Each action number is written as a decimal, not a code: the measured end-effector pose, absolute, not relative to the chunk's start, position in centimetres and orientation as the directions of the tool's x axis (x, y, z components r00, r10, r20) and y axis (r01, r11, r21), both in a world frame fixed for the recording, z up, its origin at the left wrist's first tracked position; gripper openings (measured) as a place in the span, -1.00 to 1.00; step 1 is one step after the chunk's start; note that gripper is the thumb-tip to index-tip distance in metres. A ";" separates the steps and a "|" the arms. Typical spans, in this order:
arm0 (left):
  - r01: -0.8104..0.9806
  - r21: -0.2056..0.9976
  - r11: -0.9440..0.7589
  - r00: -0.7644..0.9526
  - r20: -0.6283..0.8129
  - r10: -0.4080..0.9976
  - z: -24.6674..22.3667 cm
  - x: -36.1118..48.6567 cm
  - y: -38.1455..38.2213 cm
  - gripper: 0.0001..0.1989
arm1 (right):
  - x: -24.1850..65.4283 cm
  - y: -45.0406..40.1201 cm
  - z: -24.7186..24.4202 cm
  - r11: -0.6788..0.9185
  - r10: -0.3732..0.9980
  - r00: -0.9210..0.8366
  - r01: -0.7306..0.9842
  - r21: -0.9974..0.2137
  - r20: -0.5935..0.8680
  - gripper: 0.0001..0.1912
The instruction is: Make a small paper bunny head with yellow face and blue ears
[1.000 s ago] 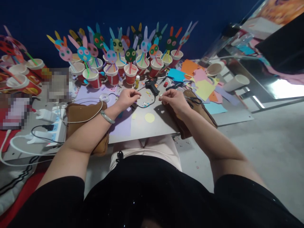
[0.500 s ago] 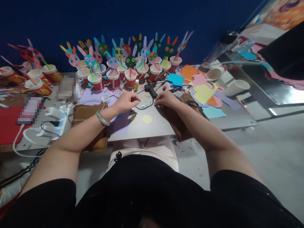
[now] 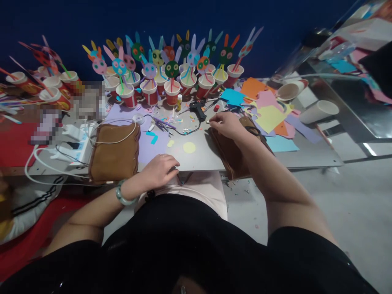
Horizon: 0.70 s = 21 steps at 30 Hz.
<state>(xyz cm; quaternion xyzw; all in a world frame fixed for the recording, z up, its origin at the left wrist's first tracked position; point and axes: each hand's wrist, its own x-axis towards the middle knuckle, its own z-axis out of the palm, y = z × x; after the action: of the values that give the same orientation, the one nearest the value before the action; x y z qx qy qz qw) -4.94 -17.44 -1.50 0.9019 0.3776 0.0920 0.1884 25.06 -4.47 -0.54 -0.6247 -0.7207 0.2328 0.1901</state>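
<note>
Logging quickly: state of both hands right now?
Left hand: loosely open, nothing visible held.
Right hand: closed, pinching a small white piece.

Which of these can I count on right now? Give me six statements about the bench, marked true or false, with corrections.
1. The right hand pinches a small pale piece at its fingertips. True.
2. The left hand holds the black glue gun. False: the gun lies on the table; the left hand, near the front edge, shows nothing in its grasp.
3. The round yellow paper lies flat on the table. True.
4. The bracelet is on the right wrist. False: it is on the left wrist.
5. The small yellow tube with a white cap stands upright. True.
6. Every cup stands upright. False: a white paper cup at the right lies on its side.
</note>
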 end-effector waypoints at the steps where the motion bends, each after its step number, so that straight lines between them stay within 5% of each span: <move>1: 0.656 0.403 -0.638 0.679 0.053 0.732 -2.3 -4.9 -18.2 -0.77 | 24.9 -5.6 -0.6 0.144 0.987 -0.157 0.816 -0.560 0.024 -0.83; 5: 0.741 0.279 -0.610 0.590 0.163 0.791 -4.5 -4.3 -20.6 -0.69 | 23.8 -10.5 -2.7 0.271 0.952 -0.303 0.786 -0.555 0.037 -0.80; 10: 0.839 0.141 -0.526 0.515 0.109 0.850 -4.9 -3.2 -21.4 -0.37 | 22.2 -14.8 -6.5 0.552 0.834 -0.476 0.725 -0.412 0.281 -0.61; 16: 0.866 0.104 -0.488 0.492 -0.016 0.870 -4.9 -2.2 -19.9 -0.09 | 20.8 -16.4 -7.6 0.533 0.833 -0.497 0.838 -0.115 0.241 -0.35; 21: 0.866 0.112 -0.488 0.494 -0.030 0.869 -5.0 -2.0 -19.0 -0.06 | 20.4 -16.7 -7.3 0.525 0.840 -0.508 0.849 -0.052 0.190 -0.28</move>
<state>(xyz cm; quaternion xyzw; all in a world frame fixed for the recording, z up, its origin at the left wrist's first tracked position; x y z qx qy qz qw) -2.04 -18.97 -5.00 0.8624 0.5028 0.0152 0.0558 20.37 -16.68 -7.30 -0.4867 -0.8679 -0.0239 0.0960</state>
